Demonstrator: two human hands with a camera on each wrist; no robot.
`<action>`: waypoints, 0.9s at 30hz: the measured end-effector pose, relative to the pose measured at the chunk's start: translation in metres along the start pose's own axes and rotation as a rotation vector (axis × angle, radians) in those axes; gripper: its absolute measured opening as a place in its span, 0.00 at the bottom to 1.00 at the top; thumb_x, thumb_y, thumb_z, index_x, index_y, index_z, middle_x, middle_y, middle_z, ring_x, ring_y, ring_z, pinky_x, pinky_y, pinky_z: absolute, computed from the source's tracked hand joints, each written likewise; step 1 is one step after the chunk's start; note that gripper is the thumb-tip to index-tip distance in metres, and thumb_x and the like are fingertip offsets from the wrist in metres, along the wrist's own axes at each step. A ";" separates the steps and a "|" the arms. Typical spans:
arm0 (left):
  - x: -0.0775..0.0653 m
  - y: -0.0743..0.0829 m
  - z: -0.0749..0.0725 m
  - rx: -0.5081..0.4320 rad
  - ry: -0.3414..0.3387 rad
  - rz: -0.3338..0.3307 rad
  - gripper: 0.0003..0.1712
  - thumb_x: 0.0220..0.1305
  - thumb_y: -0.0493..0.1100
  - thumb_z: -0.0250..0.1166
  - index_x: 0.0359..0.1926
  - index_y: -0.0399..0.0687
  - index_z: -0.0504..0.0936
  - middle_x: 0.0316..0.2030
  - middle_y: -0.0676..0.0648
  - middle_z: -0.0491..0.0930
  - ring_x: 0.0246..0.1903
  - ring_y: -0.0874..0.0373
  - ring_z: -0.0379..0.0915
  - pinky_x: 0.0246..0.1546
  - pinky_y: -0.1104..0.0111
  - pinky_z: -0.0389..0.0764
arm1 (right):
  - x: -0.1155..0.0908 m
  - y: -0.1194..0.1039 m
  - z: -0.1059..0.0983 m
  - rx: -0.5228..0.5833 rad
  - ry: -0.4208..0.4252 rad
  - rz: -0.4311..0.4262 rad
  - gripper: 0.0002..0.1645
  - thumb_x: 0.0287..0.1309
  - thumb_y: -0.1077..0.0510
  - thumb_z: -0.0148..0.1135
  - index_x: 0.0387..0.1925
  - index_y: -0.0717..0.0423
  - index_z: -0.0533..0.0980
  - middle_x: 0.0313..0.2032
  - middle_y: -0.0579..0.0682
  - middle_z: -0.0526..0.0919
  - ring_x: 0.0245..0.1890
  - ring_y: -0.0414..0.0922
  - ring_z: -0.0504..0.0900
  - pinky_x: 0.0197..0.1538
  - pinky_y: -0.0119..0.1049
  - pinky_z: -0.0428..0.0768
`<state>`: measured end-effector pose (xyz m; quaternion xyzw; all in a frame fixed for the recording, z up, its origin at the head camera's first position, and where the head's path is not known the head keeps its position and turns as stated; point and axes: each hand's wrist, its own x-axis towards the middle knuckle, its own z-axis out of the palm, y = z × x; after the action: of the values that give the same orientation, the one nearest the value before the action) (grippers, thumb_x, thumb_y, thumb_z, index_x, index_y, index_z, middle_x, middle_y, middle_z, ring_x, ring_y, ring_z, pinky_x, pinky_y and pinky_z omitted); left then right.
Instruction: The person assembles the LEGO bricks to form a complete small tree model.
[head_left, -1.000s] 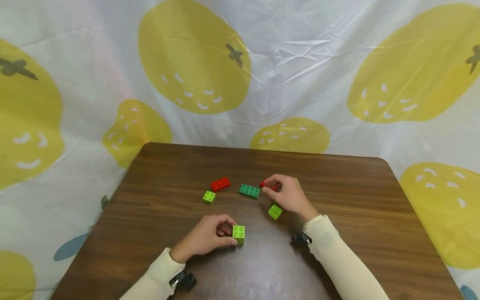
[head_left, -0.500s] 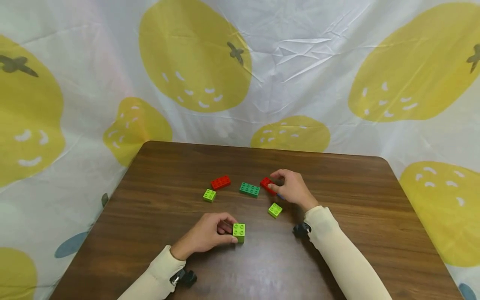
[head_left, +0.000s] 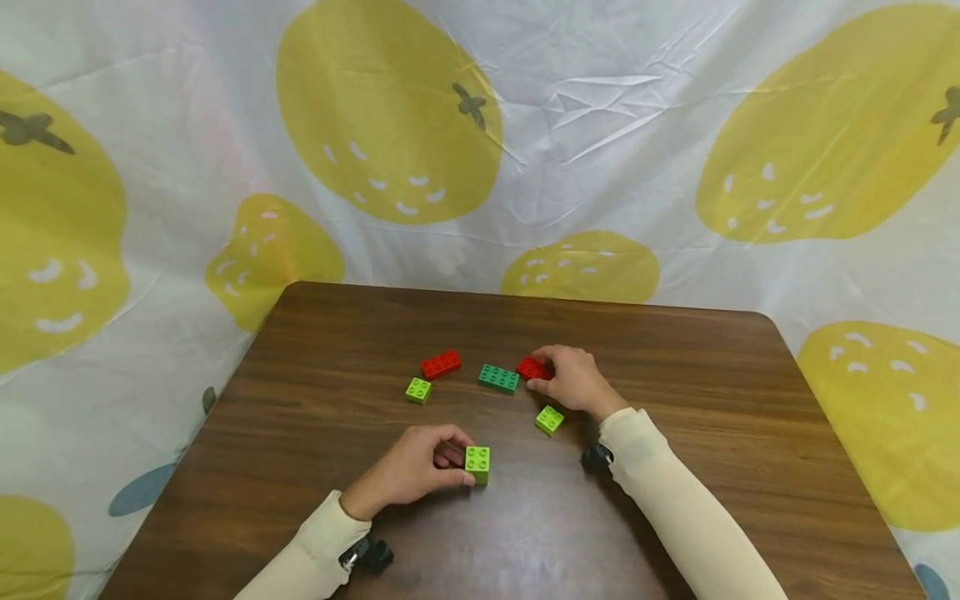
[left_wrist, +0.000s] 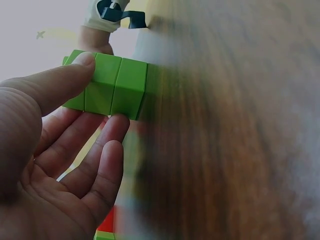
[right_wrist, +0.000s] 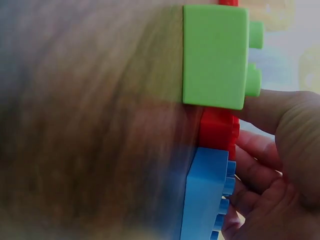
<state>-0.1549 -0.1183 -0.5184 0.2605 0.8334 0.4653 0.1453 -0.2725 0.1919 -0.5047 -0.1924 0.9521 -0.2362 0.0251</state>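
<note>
My left hand (head_left: 411, 467) grips a stack of lime-green toy building bricks (head_left: 477, 464) near the front middle of the table. In the left wrist view the stack (left_wrist: 107, 82) has three layers, with the thumb on one side and fingertips on the other. Farther back, my right hand (head_left: 576, 382) pinches a red brick (head_left: 531, 368) between thumb and fingers, beside a dark green brick (head_left: 498, 378). The right wrist view has the red brick (right_wrist: 216, 129) partly hidden behind a lime-green brick (right_wrist: 215, 57). A blue brick (right_wrist: 205, 192) lies by the right fingers, hidden in the head view.
Left of the dark green brick lie another red brick (head_left: 441, 364) and a small lime-green brick (head_left: 418, 391). One more small lime-green brick (head_left: 550, 420) lies just in front of the right hand. A lemon-print cloth (head_left: 585, 158) hangs behind the brown wooden table (head_left: 712, 400).
The right hand moved right off the red brick, baring it, then came back left onto it. The red brick has turned and shifted slightly left. The left hand has stayed still with its stack.
</note>
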 end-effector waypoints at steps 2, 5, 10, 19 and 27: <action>0.000 0.000 0.000 -0.001 -0.001 -0.002 0.20 0.60 0.47 0.81 0.51 0.51 0.86 0.46 0.51 0.89 0.43 0.63 0.88 0.44 0.70 0.86 | 0.000 0.000 0.000 -0.010 -0.004 -0.008 0.30 0.63 0.49 0.75 0.62 0.60 0.81 0.50 0.55 0.89 0.47 0.53 0.86 0.54 0.57 0.75; 0.000 0.001 0.001 -0.006 -0.005 -0.004 0.20 0.60 0.47 0.81 0.52 0.51 0.86 0.46 0.51 0.89 0.43 0.64 0.88 0.44 0.69 0.86 | -0.001 0.002 0.000 -0.009 -0.010 -0.009 0.28 0.64 0.51 0.75 0.61 0.59 0.82 0.50 0.55 0.90 0.47 0.53 0.86 0.55 0.56 0.75; -0.001 0.002 0.000 -0.008 -0.002 0.002 0.20 0.60 0.46 0.81 0.51 0.51 0.86 0.45 0.51 0.89 0.42 0.63 0.88 0.44 0.70 0.86 | -0.004 0.002 -0.003 0.047 -0.010 -0.003 0.25 0.64 0.53 0.74 0.60 0.59 0.83 0.52 0.56 0.89 0.48 0.52 0.85 0.56 0.52 0.80; -0.001 0.003 -0.001 -0.005 0.001 -0.005 0.21 0.60 0.46 0.81 0.52 0.50 0.86 0.46 0.50 0.89 0.43 0.61 0.88 0.44 0.71 0.85 | -0.009 -0.009 -0.012 0.138 0.041 -0.016 0.25 0.64 0.53 0.75 0.60 0.55 0.84 0.53 0.55 0.89 0.47 0.51 0.86 0.52 0.49 0.85; 0.000 0.002 -0.001 -0.017 0.001 0.006 0.22 0.61 0.47 0.80 0.53 0.49 0.85 0.47 0.49 0.89 0.43 0.60 0.88 0.43 0.72 0.85 | -0.019 -0.021 -0.015 0.176 0.062 -0.071 0.24 0.63 0.54 0.75 0.59 0.56 0.85 0.51 0.54 0.89 0.45 0.49 0.87 0.49 0.47 0.86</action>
<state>-0.1548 -0.1186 -0.5162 0.2613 0.8288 0.4728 0.1457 -0.2498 0.1888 -0.4825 -0.2157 0.9205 -0.3257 0.0040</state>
